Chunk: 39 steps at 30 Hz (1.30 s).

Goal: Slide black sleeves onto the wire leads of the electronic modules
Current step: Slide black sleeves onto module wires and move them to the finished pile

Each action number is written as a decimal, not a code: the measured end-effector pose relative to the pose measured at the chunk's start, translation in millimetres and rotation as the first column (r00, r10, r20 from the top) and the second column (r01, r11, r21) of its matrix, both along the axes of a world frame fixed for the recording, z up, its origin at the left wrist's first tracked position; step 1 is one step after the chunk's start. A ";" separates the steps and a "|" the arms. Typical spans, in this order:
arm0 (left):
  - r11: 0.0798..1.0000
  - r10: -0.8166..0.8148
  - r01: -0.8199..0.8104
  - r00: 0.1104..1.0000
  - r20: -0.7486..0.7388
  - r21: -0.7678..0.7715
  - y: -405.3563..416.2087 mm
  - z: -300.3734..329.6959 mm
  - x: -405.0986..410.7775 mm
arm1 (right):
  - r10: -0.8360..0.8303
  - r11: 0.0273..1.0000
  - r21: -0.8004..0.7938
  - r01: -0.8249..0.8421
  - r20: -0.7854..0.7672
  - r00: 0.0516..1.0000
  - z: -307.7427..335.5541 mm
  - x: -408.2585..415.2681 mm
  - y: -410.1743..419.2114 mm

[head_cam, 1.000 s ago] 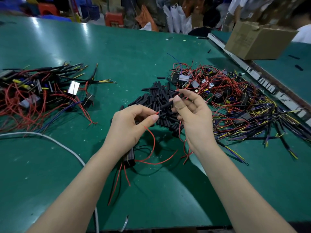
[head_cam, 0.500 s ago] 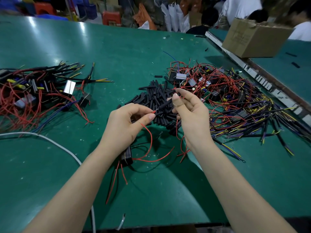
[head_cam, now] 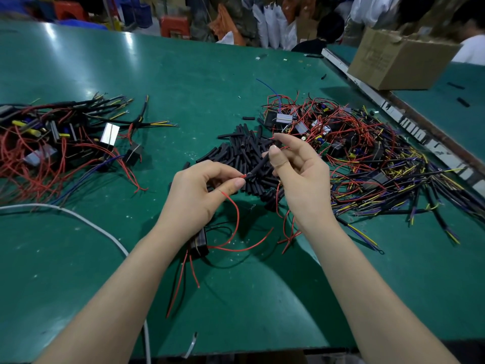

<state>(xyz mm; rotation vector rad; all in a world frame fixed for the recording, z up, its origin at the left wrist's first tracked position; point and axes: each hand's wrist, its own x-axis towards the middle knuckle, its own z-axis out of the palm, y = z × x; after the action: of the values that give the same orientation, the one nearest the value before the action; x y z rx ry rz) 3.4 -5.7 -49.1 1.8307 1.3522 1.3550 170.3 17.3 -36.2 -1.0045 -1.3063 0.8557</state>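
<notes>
Beyond the hands, sleeve pile (head_cam: pixel 244 156), wire tangle (head_cam: pixel 367 158).

Factory assembly floor: big green worktable (head_cam: pixel 183 74) heaped with wired modules (head_cam: pixel 354 158) and black sleeves (head_cam: pixel 244 153); beyond the table, cardboard box (head_cam: pixel 399 61), plastic stools (head_cam: pixel 174 26), bags, seated worker.

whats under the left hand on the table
Under the left hand lies a black module on the green table, red leads curling out from it. The wrist covers the module's upper part, so its top end cannot be seen.
</notes>
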 end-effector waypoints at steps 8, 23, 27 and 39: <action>0.996 0.083 -0.085 0.996 -0.034 -0.041 -1.2 0.2 2.1 | -0.090 0.996 0.020 0.092 -0.059 0.994 -11.5 -10.8 -2.7; 0.992 0.124 -0.120 0.977 -0.176 0.035 2.1 -5.1 5.7 | -0.107 0.992 0.080 0.099 0.105 0.989 -10.9 -11.9 -7.6; 0.992 0.130 -0.128 0.984 -0.124 0.024 1.1 -6.6 7.6 | -0.088 0.988 0.150 0.044 0.306 0.948 -11.9 -12.8 -8.3; 0.978 0.153 -0.202 0.853 0.499 0.045 4.5 3.0 7.5 | 0.082 0.985 -0.153 -0.076 0.035 0.996 -6.1 -13.8 -7.2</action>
<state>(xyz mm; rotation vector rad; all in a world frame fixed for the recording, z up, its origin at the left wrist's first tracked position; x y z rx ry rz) 10.9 -1.3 -46.1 1.2953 1.2100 1.8578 156.5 10.1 -42.3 -1.1000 -1.3383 1.0119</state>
